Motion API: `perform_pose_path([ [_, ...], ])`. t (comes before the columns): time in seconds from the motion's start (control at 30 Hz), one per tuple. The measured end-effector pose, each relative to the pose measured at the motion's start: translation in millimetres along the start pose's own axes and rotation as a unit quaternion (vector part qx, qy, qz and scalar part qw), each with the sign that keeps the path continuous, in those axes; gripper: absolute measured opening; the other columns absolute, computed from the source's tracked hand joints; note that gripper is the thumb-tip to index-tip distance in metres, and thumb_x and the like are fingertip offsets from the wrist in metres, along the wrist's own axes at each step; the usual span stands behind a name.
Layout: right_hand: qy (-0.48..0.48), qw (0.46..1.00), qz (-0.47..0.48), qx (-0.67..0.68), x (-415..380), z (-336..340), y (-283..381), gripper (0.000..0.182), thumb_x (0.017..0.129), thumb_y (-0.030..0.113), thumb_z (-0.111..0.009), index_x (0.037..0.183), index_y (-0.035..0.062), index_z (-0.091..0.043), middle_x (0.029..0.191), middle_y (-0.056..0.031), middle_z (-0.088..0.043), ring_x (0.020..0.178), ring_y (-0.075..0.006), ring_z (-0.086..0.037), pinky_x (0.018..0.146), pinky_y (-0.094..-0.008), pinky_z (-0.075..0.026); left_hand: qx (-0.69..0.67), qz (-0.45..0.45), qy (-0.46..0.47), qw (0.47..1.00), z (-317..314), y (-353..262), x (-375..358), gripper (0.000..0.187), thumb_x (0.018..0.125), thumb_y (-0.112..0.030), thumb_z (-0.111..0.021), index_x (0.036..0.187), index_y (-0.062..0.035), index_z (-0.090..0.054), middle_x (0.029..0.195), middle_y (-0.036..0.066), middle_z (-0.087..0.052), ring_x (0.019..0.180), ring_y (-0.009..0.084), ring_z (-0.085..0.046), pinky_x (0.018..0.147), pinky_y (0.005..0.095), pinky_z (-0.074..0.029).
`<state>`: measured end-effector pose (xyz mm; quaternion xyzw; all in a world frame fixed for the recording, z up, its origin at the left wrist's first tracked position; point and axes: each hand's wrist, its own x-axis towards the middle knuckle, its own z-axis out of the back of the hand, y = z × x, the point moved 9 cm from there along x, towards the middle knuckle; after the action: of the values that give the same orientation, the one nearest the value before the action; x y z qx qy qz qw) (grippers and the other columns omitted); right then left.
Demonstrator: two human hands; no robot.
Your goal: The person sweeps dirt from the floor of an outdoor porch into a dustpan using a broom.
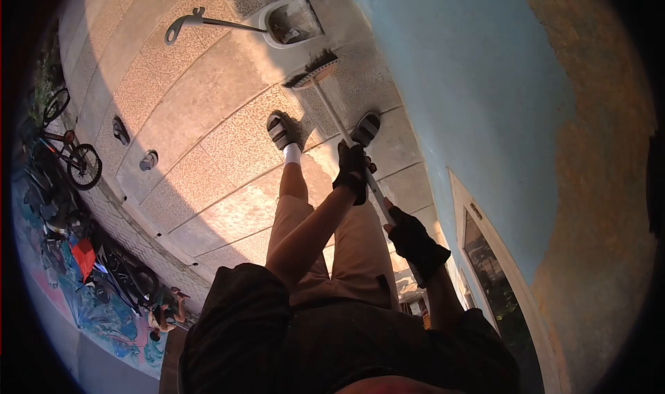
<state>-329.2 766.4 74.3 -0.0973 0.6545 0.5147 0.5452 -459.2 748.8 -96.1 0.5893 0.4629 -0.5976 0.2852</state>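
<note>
— Dark sleeves (235,311) fill the bottom of the view, with tan shorts (332,248) just past them. What are the hands doing?

— Both wear black gloves. The left hand (352,171) is wrapped tight round the broom handle (339,127), farther down the shaft; the right hand (410,236) is closed round the same handle near its top end, closer to the body.

— And the broom itself?

— Its brush head (313,69) rests on the pale paving (208,137), bristles down, just in front of the two sandalled feet (280,130) and right beside the white dustpan (291,21).

— Is the dustpan held?

— No, it lies on the paving, its long handle (201,21) stretching away to the left, some litter inside.

— Anything else?

— A blue wall (471,82) runs along the right, and bicycles (73,155) stand well apart at the left edge.
</note>
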Motion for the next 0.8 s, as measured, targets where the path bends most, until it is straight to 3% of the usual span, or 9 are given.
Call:
perform_pose_path([
  [0.03,0.11,0.954,-0.217,0.174,-13.7,-20.4,-13.3,0.049,0.091,0.015,-0.051,0.139,0.0133,-0.041,0.072,-0.0025,-0.05,0.051,-0.0111,-0.047,0.046,-0.0253,-0.04,-0.079,0.015,-0.003,0.997,13.4,4.1,5.8,0.015,0.091,-0.017,-0.048,0.104,-0.0188,-0.041,0.068,0.0,-0.043,0.047,0.0115,-0.04,0.044,0.0308,-0.04],
  [0.07,0.11,0.954,-0.217,0.177,-14.5,-21.4,-4.0,0.049,0.091,0.015,-0.051,0.139,0.0133,-0.041,0.072,-0.0025,-0.05,0.051,-0.0111,-0.047,0.046,-0.0253,-0.04,-0.177,0.007,0.032,0.984,30.0,12.5,26.2,0.006,0.091,-0.019,-0.046,0.095,-0.0161,-0.042,0.063,-0.001,-0.042,0.046,0.0131,-0.04,0.044,0.0269,-0.039],
  [0.13,0.176,0.758,-0.267,0.569,-19.9,-51.7,23.6,0.059,0.093,0.011,-0.047,0.147,0.0164,-0.025,0.074,-0.0002,-0.046,0.049,-0.0091,-0.041,0.046,-0.0217,-0.037,-0.29,0.055,0.07,0.953,47.9,17.0,43.0,0.019,0.091,-0.023,-0.044,0.11,-0.0178,-0.044,0.058,-0.003,-0.038,0.045,0.0103,-0.039,0.046,0.0266,-0.042],
  [0.23,0.237,0.727,-0.242,0.597,-5.6,-74.6,15.8,0.059,0.093,0.014,-0.047,0.146,0.0166,-0.021,0.072,0.0001,-0.041,0.05,-0.0082,-0.039,0.046,-0.021,-0.035,-0.293,0.035,0.006,0.955,73.0,2.6,44.5,0.032,0.09,-0.023,-0.045,0.121,-0.0172,-0.041,0.06,-0.003,-0.04,0.043,0.0089,-0.037,0.048,0.0265,-0.044],
  [0.3,0.236,0.801,-0.271,0.479,6.0,-76.8,-0.4,0.058,0.09,0.013,-0.049,0.144,0.016,-0.029,0.075,0.0003,-0.043,0.053,-0.007,-0.041,0.047,-0.0221,-0.036,-0.296,0.031,-0.025,0.954,90.7,4.0,54.1,0.025,0.089,-0.023,-0.047,0.113,-0.0158,-0.044,0.06,-0.003,-0.041,0.043,0.0111,-0.038,0.048,0.0291,-0.044],
  [0.4,0.151,0.97,-0.161,0.101,39.2,-47.6,-8.8,0.061,0.085,0.012,-0.05,0.144,0.0143,-0.036,0.075,0.0013,-0.046,0.056,-0.0071,-0.043,0.05,-0.0239,-0.04,-0.156,0.028,-0.076,0.984,96.3,9.9,66.6,0.015,0.087,-0.021,-0.05,0.099,-0.0134,-0.046,0.067,0.002,-0.046,0.05,0.0157,-0.045,0.054,0.033,-0.046],
  [0.57,0.147,0.977,-0.152,0.023,91.9,-9.6,2.2,0.057,0.089,0.013,-0.053,0.144,0.0154,-0.038,0.075,-0.0018,-0.051,0.057,-0.0096,-0.044,0.05,-0.0265,-0.043,-0.026,0.07,-0.034,0.997,52.5,12.0,109.9,0.011,0.086,-0.017,-0.051,0.084,-0.0109,-0.043,0.066,0.007,-0.05,0.057,0.0223,-0.052,0.058,0.0393,-0.049],
  [0.73,0.107,0.979,-0.157,-0.072,103.4,38.8,-3.0,0.061,0.085,0.014,-0.051,0.144,0.011,-0.037,0.086,-0.0088,-0.06,0.062,-0.0155,-0.055,0.058,-0.0304,-0.047,-0.032,0.101,0.074,0.992,-30.1,14.1,128.9,0.017,0.086,-0.016,-0.055,0.095,-0.0134,-0.041,0.076,0.011,-0.05,0.063,0.0253,-0.054,0.058,0.0459,-0.048],
  [0.8,0.002,0.962,0.041,-0.271,113.8,53.8,5.9,0.062,0.083,0.016,-0.047,0.144,0.0092,-0.036,0.1,-0.0181,-0.063,0.089,-0.0303,-0.063,0.081,-0.039,-0.05,-0.06,0.12,0.091,0.987,-49.0,27.3,143.9,0.016,0.086,-0.016,-0.055,0.094,-0.0135,-0.042,0.076,0.011,-0.05,0.064,0.0256,-0.054,0.059,0.0479,-0.049],
])
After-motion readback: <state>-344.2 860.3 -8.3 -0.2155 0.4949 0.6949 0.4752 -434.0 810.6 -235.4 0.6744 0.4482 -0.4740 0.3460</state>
